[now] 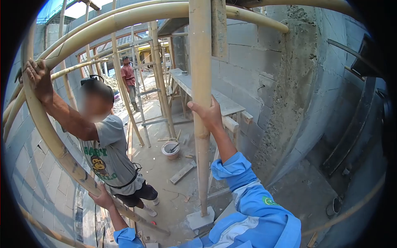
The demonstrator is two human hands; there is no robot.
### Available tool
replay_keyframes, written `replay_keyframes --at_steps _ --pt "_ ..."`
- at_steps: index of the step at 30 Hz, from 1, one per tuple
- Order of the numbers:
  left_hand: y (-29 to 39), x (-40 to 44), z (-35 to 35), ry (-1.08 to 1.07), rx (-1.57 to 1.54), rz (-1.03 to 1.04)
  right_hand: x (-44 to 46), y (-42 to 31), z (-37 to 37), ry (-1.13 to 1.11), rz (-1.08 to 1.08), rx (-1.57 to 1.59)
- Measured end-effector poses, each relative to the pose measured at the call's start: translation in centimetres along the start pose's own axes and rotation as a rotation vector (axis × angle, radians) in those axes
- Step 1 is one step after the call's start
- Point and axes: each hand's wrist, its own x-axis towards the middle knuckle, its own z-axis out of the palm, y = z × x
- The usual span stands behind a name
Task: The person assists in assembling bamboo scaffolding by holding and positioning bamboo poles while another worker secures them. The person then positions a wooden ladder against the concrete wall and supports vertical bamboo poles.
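My right hand (210, 115) is wrapped round an upright bamboo pole (201, 62) in the middle of the view, with the thumb across its front. The pole's foot rests on a small grey block (201, 219). Low at the left, my left hand (103, 198) grips a second bamboo pole (62, 153), which looks curved in the lens. A co-worker in a grey T-shirt (109, 153) stands beside that pole. The co-worker's raised hand (39, 78) is at its upper part, where it meets a horizontal bamboo pole (124, 20). Blue sleeves (256, 198) cover my arms.
A bucket (170, 150) with a tool in it and a wooden board (182, 172) lie on the floor. Behind are a ladder (144, 82), a plank bench (215, 97) and another person in red (128, 76). Grey block walls (244, 53) stand on both sides.
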Motion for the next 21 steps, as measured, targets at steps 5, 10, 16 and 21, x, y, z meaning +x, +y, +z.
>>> replay_keyframes --at_steps 5,10,16,21 --pt "0.8 0.0 -0.2 -0.014 0.024 -0.018 -2.1 4.6 -1.7 -0.239 0.195 0.281" --pt "0.3 0.1 -0.1 -0.069 -0.065 -0.053 -4.2 8.1 -1.9 -0.283 0.202 0.309" --pt "-1.8 0.1 -0.4 -0.136 0.01 0.035 -5.6 10.6 -1.5 -0.151 0.272 0.22" --pt "-2.0 -0.3 -1.0 -0.192 0.015 0.037 -6.3 8.8 -1.7 -0.087 0.318 0.183"
